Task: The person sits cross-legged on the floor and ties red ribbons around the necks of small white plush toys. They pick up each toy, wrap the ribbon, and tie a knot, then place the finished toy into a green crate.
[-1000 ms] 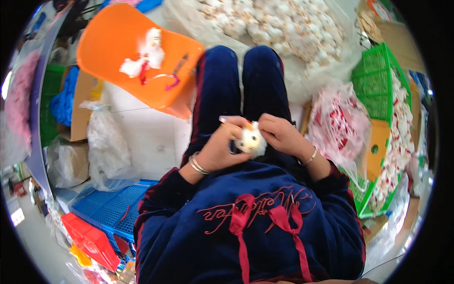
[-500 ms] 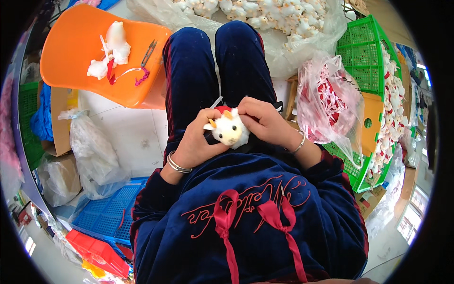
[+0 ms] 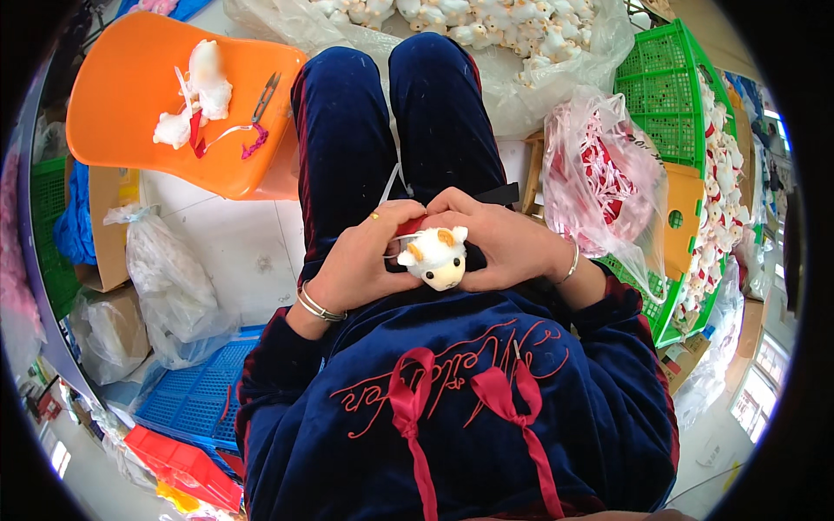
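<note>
Over my lap, a small white plush toy with orange horns and dark eyes is held between both hands, its face tilted up toward me. My left hand curls round one side of it, and my right hand closes round the other. A bit of red cloth shows behind the toy's head, partly hidden by the fingers. From there a thin white ribbon sticks up between my legs. A dark strap-like piece juts out past my right hand.
On the orange chair at left lie white plush toys and thread snips. A plastic bag of red-and-white ribbons stands at right, near a green crate. White toys fill a clear bag ahead; a blue crate sits lower left.
The toy has come slightly lower and to the right, its head turned more downward. My fingers have drawn together behind it, and the ribbon and dark strap show more.
</note>
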The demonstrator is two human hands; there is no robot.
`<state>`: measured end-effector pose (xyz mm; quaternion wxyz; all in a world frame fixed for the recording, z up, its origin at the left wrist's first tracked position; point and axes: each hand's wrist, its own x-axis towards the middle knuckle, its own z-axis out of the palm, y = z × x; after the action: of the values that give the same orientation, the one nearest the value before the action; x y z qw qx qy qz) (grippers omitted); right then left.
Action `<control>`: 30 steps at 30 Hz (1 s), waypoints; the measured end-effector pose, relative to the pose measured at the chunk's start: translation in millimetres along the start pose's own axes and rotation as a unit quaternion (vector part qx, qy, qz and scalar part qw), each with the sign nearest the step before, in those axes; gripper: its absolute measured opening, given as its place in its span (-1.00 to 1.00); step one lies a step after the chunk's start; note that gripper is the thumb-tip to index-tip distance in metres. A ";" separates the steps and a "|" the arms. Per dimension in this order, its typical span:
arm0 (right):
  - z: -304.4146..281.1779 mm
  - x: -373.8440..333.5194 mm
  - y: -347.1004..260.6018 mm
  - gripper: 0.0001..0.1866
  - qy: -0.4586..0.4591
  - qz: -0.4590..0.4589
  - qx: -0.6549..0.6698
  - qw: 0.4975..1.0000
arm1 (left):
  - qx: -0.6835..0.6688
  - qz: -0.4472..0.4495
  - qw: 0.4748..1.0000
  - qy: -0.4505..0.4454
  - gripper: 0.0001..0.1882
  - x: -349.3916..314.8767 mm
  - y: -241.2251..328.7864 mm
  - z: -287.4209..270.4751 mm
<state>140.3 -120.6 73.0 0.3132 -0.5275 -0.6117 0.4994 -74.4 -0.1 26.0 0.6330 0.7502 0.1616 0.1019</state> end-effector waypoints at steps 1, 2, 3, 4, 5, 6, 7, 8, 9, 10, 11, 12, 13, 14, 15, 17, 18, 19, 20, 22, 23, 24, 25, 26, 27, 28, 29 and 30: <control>5.4 -0.3 1.3 -0.43 0.018 0.025 -0.026 0.999 | 0.035 0.020 0.999 -0.011 -0.31 4.0 3.4 -1.4; 10.9 -2.2 7.9 -0.42 0.041 0.014 -0.013 0.999 | 0.047 -0.009 0.998 -0.039 -0.30 6.8 8.7 -5.3; 16.9 -4.2 16.4 -0.40 0.065 0.003 0.001 0.998 | 0.060 -0.038 0.995 -0.067 -0.29 9.2 15.4 -11.0; 21.3 -5.3 23.6 -0.37 0.086 -0.010 0.014 0.996 | 0.073 -0.068 0.991 -0.093 -0.28 11.3 19.1 -16.4; 22.7 -8.7 27.8 -0.33 0.091 -0.008 0.030 0.995 | 0.067 -0.054 0.989 -0.118 -0.33 13.2 18.9 -20.9; 23.6 -11.1 32.6 -0.33 0.104 -0.006 0.057 0.993 | 0.058 -0.015 0.993 -0.105 -0.34 14.9 14.3 -21.4; 25.6 -13.5 37.7 -0.32 0.117 -0.004 0.085 0.990 | 0.051 0.023 0.994 -0.092 -0.36 15.0 6.5 -20.0; 26.8 -15.4 42.0 -0.31 0.130 -0.002 0.113 0.985 | 0.043 0.062 0.994 -0.080 -0.36 14.2 -0.4 -18.2; 27.2 -16.6 44.9 -0.28 0.133 -0.001 0.101 0.986 | 0.025 0.050 0.997 -0.051 -0.46 14.1 -4.5 -14.2; 26.9 -16.9 44.5 -0.28 0.133 0.000 0.111 0.985 | 0.033 0.024 0.998 -0.046 -0.51 15.2 -6.2 -13.7; 26.5 -17.0 43.8 -0.28 0.132 0.002 0.121 0.984 | 0.041 -0.003 0.998 -0.040 -0.55 16.4 -7.4 -13.4; 26.1 -17.0 43.0 -0.28 0.131 0.003 0.131 0.983 | 0.048 -0.030 0.998 -0.034 -0.59 17.2 -8.0 -13.1; 25.6 -16.2 42.7 -0.29 0.129 0.010 0.134 0.982 | 0.049 -0.035 0.998 -0.009 -0.69 18.2 -4.8 -10.9; 25.3 -15.1 42.3 -0.31 0.128 0.017 0.137 0.982 | 0.074 0.004 0.997 0.013 -0.69 18.9 -10.0 -7.2; 24.7 -14.5 41.8 -0.32 0.126 0.024 0.141 0.982 | 0.100 0.044 0.993 0.035 -0.70 19.2 -19.8 -2.1; 22.2 -13.2 37.4 -0.35 0.134 0.050 0.166 0.976 | 0.142 0.076 0.984 0.074 -0.71 19.4 -21.9 -0.3; 21.5 -12.5 36.1 -0.37 0.137 0.062 0.179 0.972 | 0.158 0.069 0.981 0.090 -0.72 17.8 -19.4 -0.9; 22.0 -11.7 36.6 -0.39 0.151 0.053 0.175 0.971 | 0.173 0.064 0.977 0.105 -0.73 18.2 -15.2 -2.1; 21.5 -11.4 35.8 -0.39 0.152 0.063 0.184 0.969 | 0.196 0.069 0.972 0.111 -0.75 20.3 -9.9 -3.3; 20.2 -10.9 33.4 -0.39 0.152 0.082 0.202 0.964 | 0.241 0.079 0.959 0.124 -0.79 24.4 -1.9 -5.5; 20.2 -11.3 34.7 -0.40 0.153 0.078 0.195 0.966 | 0.231 0.074 0.964 0.110 -0.82 24.7 -6.3 -6.3; 20.6 -12.1 37.2 -0.40 0.155 0.073 0.187 0.967 | 0.220 0.069 0.969 0.094 -0.85 24.4 -10.6 -6.1; 20.5 -12.1 38.7 -0.40 0.157 0.068 0.181 0.969 | 0.196 0.047 0.977 0.064 -0.86 22.9 -12.0 -8.8; 19.8 -11.1 38.9 -0.41 0.148 0.069 0.195 0.967 | 0.172 0.026 0.984 0.034 -0.86 22.4 -13.5 -10.7; 18.7 -9.8 39.0 -0.41 0.139 0.069 0.210 0.965 | 0.163 0.058 0.984 0.048 -0.90 27.3 -18.5 -12.9; 17.7 -8.6 39.2 -0.42 0.130 0.070 0.225 0.963 | 0.070 -0.034 0.996 0.037 -0.86 33.9 -19.7 -17.8; 16.4 -7.1 38.6 -0.42 0.124 0.073 0.223 0.964 | -0.024 -0.125 0.991 0.025 -0.82 41.4 -19.0 -24.3; 14.8 -5.7 37.6 -0.43 0.117 0.076 0.221 0.965 | -0.118 -0.214 0.970 0.013 -0.77 47.9 -19.7 -29.1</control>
<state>140.7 -132.3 33.9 0.4527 -0.5450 -0.4030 0.5793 -42.6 47.2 9.4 0.7218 0.6171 0.3132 -0.0079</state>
